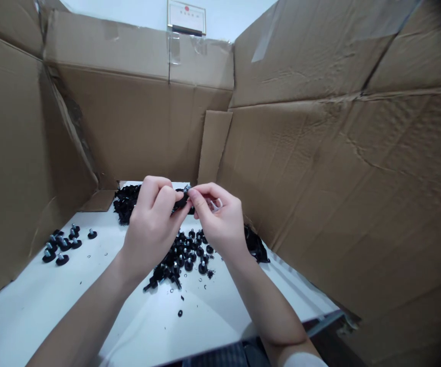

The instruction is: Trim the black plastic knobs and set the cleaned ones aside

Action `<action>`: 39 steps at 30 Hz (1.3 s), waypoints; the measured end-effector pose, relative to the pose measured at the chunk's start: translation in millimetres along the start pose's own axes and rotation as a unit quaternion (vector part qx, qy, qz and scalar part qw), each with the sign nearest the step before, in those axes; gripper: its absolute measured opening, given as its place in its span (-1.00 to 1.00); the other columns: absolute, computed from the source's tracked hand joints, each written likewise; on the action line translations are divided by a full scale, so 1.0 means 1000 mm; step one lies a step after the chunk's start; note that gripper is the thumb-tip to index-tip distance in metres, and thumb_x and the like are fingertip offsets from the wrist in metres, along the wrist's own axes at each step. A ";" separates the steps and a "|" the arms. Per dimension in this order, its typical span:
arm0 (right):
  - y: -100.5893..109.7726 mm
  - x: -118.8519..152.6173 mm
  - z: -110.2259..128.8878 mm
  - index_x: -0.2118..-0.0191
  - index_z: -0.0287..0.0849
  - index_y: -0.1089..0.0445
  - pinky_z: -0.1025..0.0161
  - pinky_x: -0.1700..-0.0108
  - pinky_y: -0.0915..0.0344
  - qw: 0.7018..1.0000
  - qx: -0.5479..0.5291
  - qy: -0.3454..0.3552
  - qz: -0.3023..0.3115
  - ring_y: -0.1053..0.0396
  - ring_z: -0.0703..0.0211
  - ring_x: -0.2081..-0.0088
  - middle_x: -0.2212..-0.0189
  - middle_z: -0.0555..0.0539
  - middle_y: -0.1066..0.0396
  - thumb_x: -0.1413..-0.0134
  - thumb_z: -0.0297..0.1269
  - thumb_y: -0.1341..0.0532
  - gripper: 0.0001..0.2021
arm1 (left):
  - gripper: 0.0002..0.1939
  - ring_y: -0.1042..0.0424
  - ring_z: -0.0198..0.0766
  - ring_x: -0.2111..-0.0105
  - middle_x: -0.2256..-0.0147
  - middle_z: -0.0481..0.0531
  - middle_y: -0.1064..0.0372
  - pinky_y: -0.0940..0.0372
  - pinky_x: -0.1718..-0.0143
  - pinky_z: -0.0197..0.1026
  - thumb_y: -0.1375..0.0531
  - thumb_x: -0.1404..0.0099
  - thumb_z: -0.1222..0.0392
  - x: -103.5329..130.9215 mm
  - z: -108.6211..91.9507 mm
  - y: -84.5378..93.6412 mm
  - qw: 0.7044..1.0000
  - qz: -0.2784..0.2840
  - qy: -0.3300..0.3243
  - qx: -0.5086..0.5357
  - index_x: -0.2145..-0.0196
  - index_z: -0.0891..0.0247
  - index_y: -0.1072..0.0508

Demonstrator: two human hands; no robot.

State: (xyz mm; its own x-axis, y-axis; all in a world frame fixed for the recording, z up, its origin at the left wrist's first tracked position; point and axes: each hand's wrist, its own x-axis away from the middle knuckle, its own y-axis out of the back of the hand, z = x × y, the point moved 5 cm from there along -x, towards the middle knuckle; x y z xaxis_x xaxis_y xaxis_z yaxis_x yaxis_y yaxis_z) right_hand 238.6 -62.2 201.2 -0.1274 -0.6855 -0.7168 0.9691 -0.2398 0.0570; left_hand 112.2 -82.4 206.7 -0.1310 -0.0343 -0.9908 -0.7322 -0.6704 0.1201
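In the middle of the head view, my left hand (151, 219) is closed around a black round-based piece with a silver threaded stud, like a levelling foot (181, 200). The stud points up between the two hands. My right hand (220, 216) pinches at the stud, and its fingertips meet those of the left. A small white looped thing (216, 205) shows at the right fingers; its kind is unclear. Below the hands lies a pile of similar black feet (187, 250) with studs, partly hidden by my left hand and wrist.
A separate group of black feet (62, 243) stands on the white table (136, 326) at left. Black material (125, 204) is heaped behind my left hand, and a black bag (256, 245) lies at right. Small rings and scraps litter the front. Cardboard walls (139, 122) surround the table.
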 end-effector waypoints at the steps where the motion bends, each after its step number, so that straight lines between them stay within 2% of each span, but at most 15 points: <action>1: 0.001 0.001 0.003 0.44 -0.20 -0.41 0.36 0.49 -0.21 0.999 0.030 0.025 -0.010 -0.25 0.37 0.51 0.51 0.02 -0.36 -0.07 -0.32 -0.21 -0.89 | -0.82 -0.32 -0.35 0.36 0.34 -0.02 -0.22 -0.30 0.40 -0.30 -0.22 -0.20 0.37 0.000 0.000 -0.001 1.000 0.006 0.004 0.004 0.40 0.22 -0.24; 4: 0.005 0.004 0.011 0.49 -0.20 -0.37 0.37 0.48 -0.18 0.989 0.104 0.094 -0.037 -0.19 0.39 0.53 0.54 0.05 -0.31 -0.05 -0.39 -0.20 -0.88 | -0.82 -0.32 -0.36 0.37 0.35 -0.03 -0.22 -0.30 0.40 -0.31 -0.23 -0.19 0.39 -0.001 0.000 -0.003 0.999 0.023 0.019 0.023 0.39 0.23 -0.26; 8: 0.013 0.001 0.016 0.51 -0.20 -0.35 0.37 0.53 -0.13 0.979 0.140 0.131 -0.075 -0.13 0.42 0.58 0.55 0.07 -0.29 -0.05 -0.41 -0.19 -0.86 | -0.81 -0.33 -0.38 0.39 0.35 -0.05 -0.25 -0.31 0.42 -0.33 -0.28 -0.14 0.36 -0.003 0.006 -0.002 0.993 0.050 0.069 0.079 0.40 0.25 -0.30; 11: 0.025 -0.004 0.014 0.49 -0.19 -0.38 0.36 0.53 -0.12 0.974 0.145 0.130 -0.113 -0.13 0.40 0.58 0.57 0.07 -0.28 -0.08 -0.34 -0.20 -0.85 | -0.78 -0.34 -0.41 0.42 0.34 -0.06 -0.27 -0.33 0.42 -0.33 -0.34 -0.08 0.28 -0.003 0.014 -0.005 0.966 0.101 0.139 0.193 0.38 0.25 -0.34; 13: 0.033 -0.010 0.011 0.51 -0.18 -0.39 0.34 0.53 -0.12 0.974 0.153 0.122 -0.110 -0.11 0.40 0.59 0.60 0.07 -0.28 -0.07 -0.28 -0.24 -0.83 | -0.73 -0.34 -0.40 0.43 0.35 -0.06 -0.28 -0.34 0.42 -0.33 -0.38 -0.04 0.20 -0.002 0.019 -0.007 0.938 0.124 0.194 0.260 0.37 0.24 -0.36; 15: 0.036 -0.015 0.010 0.50 -0.18 -0.42 0.34 0.52 -0.13 0.974 0.173 0.125 -0.072 -0.14 0.39 0.58 0.58 0.06 -0.33 -0.07 -0.29 -0.25 -0.84 | -0.71 -0.33 -0.40 0.44 0.38 -0.07 -0.30 -0.31 0.45 -0.34 -0.40 -0.01 0.15 0.000 0.024 -0.008 0.912 0.136 0.243 0.301 0.37 0.24 -0.39; 18: 0.033 -0.018 0.014 0.34 -0.17 -0.48 0.34 0.44 -0.22 0.967 0.190 0.167 0.034 -0.29 0.35 0.47 0.44 0.00 -0.46 -0.12 -0.38 -0.20 -0.90 | -0.73 -0.34 -0.42 0.49 0.45 -0.09 -0.32 -0.29 0.51 -0.36 -0.39 -0.02 0.11 0.003 0.031 -0.011 0.874 0.147 0.307 0.347 0.37 0.23 -0.43; 20: 0.027 -0.014 0.018 0.25 -0.16 -0.48 0.35 0.45 -0.24 0.957 0.176 0.206 0.100 -0.32 0.35 0.45 0.34 -0.03 -0.49 -0.13 -0.38 -0.19 -0.88 | -0.76 -0.35 -0.41 0.54 0.49 -0.10 -0.33 -0.30 0.53 -0.35 -0.36 -0.06 0.10 0.005 0.034 -0.014 0.846 0.158 0.341 0.377 0.36 0.24 -0.44; 23: 0.019 -0.007 0.024 0.28 -0.15 -0.48 0.36 0.53 -0.22 0.946 0.157 0.250 0.136 -0.31 0.37 0.49 0.32 -0.04 -0.49 -0.06 -0.32 -0.27 -0.92 | -0.80 -0.36 -0.41 0.57 0.54 -0.11 -0.34 -0.31 0.54 -0.35 -0.32 -0.13 0.10 0.007 0.037 -0.017 0.822 0.172 0.369 0.398 0.35 0.24 -0.44; 27: 0.015 -0.001 0.025 0.36 -0.19 -0.47 0.37 0.45 -0.28 0.938 0.187 0.271 0.105 -0.38 0.33 0.42 0.39 -0.03 -0.50 -0.07 -0.41 -0.26 -0.97 | -0.82 -0.37 -0.41 0.51 0.47 -0.09 -0.34 -0.32 0.50 -0.36 -0.35 -0.08 0.19 0.006 0.037 -0.017 0.837 0.167 0.350 0.386 0.34 0.22 -0.46; 32: 0.017 -0.001 0.025 0.44 -0.20 -0.42 0.40 0.39 -0.27 0.936 0.222 0.253 0.100 -0.39 0.35 0.42 0.47 0.02 -0.48 -0.06 -0.56 -0.20 -0.85 | -0.81 -0.37 -0.38 0.34 0.31 -0.05 -0.33 -0.34 0.39 -0.36 -0.36 -0.05 0.29 0.002 0.031 -0.017 0.888 0.163 0.240 0.357 0.33 0.19 -0.49; 39: 0.014 -0.001 0.023 0.45 -0.19 -0.29 0.37 0.44 -0.17 0.939 0.259 0.203 0.094 -0.24 0.34 0.49 0.52 0.03 -0.33 -0.09 -0.50 -0.13 -0.86 | -0.78 -0.38 -0.36 0.31 0.28 -0.03 -0.35 -0.38 0.36 -0.34 -0.36 -0.05 0.30 -0.002 0.026 -0.014 0.919 0.156 0.151 0.330 0.30 0.17 -0.50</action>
State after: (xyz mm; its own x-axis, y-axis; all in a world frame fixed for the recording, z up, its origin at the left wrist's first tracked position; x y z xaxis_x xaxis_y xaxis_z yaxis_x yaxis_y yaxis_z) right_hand 247.6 -80.4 218.8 0.2285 -0.4554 -0.8604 0.7198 -0.5161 0.4643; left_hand 105.3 -53.3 208.2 -0.2856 -0.4190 -0.8619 -0.9490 -0.0015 0.3152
